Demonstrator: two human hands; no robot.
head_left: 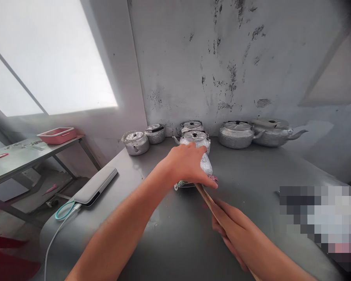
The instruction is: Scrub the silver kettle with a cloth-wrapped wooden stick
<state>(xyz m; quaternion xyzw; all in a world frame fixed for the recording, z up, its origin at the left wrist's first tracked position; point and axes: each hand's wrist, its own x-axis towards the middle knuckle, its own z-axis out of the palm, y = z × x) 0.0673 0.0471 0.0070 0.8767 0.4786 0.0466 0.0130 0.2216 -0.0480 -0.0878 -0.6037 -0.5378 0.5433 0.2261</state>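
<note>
My left hand (187,162) reaches to the middle of the grey table (169,238), its fingers and thumb curved around a small silver object (205,164), mostly hidden beneath it. Patterned cord or cloth (213,179) shows under the thumb. My right hand (226,218) is closed around a long, thin wooden strip (205,194), whose far end reaches below my left palm. Just beyond my left hand stands a silver kettle (195,136) with a black lid knob, partly covered by the fingers.
More silver kettles (236,135) line the wall at the back, left and right. A white power bank (96,186) with a cable lies at the table's left edge. On a side table is a pink tray (57,136). Something blurred out (333,218) sits at the right.
</note>
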